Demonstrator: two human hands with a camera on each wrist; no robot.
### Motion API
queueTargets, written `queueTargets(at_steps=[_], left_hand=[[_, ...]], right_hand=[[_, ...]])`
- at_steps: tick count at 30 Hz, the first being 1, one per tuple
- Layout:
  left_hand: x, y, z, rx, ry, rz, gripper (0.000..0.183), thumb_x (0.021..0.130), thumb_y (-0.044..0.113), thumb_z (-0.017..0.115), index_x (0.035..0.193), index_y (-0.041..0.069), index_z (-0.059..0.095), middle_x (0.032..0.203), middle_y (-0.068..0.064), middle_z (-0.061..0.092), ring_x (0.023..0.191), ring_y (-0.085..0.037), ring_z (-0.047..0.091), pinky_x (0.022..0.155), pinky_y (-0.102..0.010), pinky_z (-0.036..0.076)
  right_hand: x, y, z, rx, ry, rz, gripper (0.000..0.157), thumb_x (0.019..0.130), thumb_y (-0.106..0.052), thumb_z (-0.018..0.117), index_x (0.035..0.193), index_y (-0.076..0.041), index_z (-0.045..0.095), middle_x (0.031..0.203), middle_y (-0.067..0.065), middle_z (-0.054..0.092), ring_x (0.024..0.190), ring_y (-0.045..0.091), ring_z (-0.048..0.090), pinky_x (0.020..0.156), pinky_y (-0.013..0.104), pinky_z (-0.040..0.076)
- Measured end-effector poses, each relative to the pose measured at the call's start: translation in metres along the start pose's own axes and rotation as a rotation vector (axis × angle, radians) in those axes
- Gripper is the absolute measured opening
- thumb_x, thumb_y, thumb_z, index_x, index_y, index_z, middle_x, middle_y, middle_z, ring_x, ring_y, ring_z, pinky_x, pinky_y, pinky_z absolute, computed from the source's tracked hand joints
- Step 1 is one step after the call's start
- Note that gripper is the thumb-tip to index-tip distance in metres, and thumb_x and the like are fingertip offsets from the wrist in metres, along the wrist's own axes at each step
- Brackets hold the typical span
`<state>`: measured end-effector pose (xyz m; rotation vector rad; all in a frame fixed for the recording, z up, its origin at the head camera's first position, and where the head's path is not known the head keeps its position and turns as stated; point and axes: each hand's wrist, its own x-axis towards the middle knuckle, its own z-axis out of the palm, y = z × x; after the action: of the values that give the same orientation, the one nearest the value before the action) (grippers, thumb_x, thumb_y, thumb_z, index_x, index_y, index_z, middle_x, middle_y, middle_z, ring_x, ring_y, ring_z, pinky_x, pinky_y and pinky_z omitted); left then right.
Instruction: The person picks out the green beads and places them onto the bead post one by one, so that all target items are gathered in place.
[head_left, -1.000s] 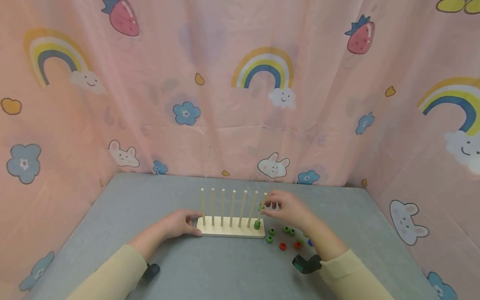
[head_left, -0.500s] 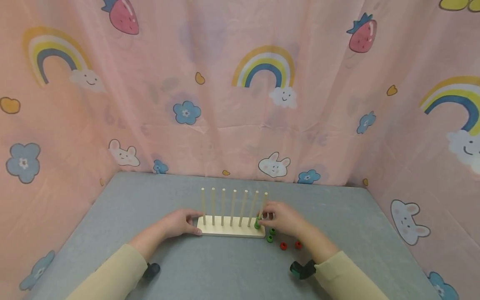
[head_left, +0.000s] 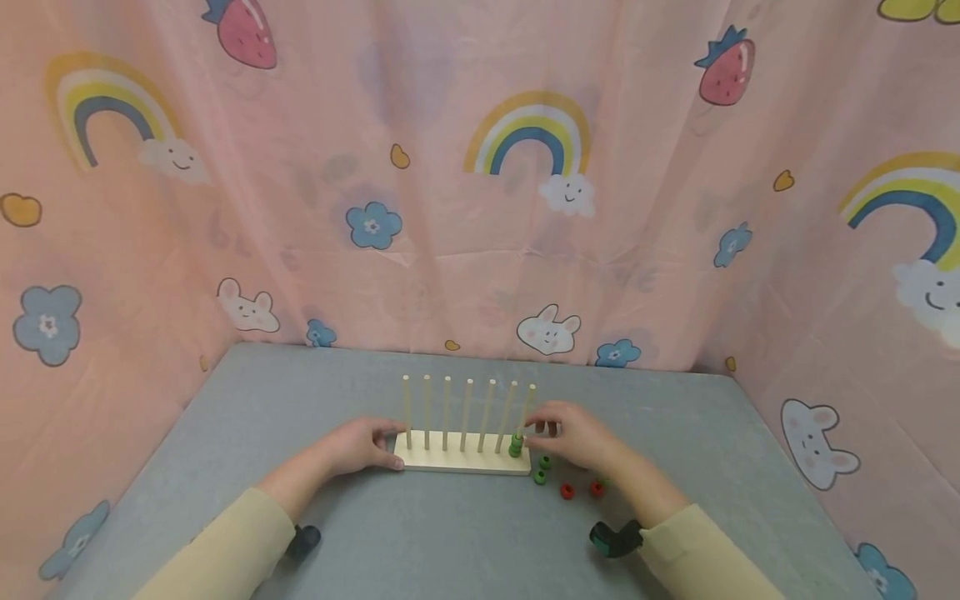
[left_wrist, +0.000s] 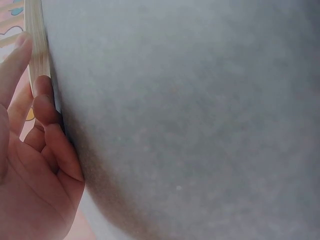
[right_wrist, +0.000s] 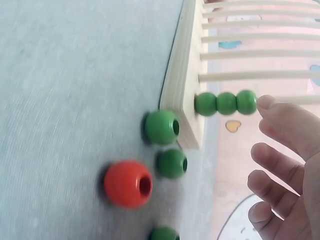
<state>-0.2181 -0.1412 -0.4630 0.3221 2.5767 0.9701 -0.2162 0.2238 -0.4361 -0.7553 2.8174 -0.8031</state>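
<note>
A pale wooden peg board [head_left: 465,463] with a row of several upright pegs lies on the grey table. My left hand [head_left: 358,447] grips its left end, thumb at the front and fingers behind; the left wrist view shows fingers against the board's edge [left_wrist: 39,60]. Three green beads [right_wrist: 226,103] are stacked on the rightmost peg, down against the base. Beside that peg is my right hand [head_left: 576,435], its fingers loosely spread and holding no bead. In the right wrist view one fingertip [right_wrist: 266,103] is right at the top bead.
Loose green beads [right_wrist: 162,127] lie just off the board's right end, with a red bead [right_wrist: 128,184] near them. Another red bead [head_left: 597,488] sits close to the right forearm. A pink patterned curtain [head_left: 450,275] hangs behind the table.
A green bead went down the rightmost peg onto the two below it. My right hand came down with it, let go and moved slightly right. The left hand stayed put.
</note>
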Motion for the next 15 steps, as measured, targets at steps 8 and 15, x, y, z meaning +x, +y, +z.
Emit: queueTargets(at_steps=[8, 15], left_hand=[[-0.001, 0.0, 0.0, -0.015, -0.004, 0.004, 0.06, 0.077, 0.028, 0.086, 0.132, 0.015, 0.065, 0.072, 0.0, 0.054, 0.064, -0.013, 0.046, 0.059, -0.032, 0.035], [-0.001, 0.002, -0.001, 0.003, -0.008, 0.0, 0.06, 0.078, 0.029, 0.086, 0.132, 0.015, 0.065, 0.073, 0.0, 0.054, 0.064, -0.013, 0.046, 0.059, -0.032, 0.035]], right_hand=[[-0.019, 0.016, -0.011, -0.028, -0.01, -0.013, 0.025, 0.09, -0.023, 0.075, 0.112, -0.013, 0.075, 0.086, -0.013, 0.057, 0.075, 0.007, 0.05, 0.064, 0.027, 0.045], [-0.045, 0.032, -0.023, -0.035, -0.033, 0.038, 0.02, 0.088, -0.022, 0.077, 0.106, -0.014, 0.077, 0.084, -0.012, 0.056, 0.073, 0.006, 0.048, 0.062, 0.025, 0.044]])
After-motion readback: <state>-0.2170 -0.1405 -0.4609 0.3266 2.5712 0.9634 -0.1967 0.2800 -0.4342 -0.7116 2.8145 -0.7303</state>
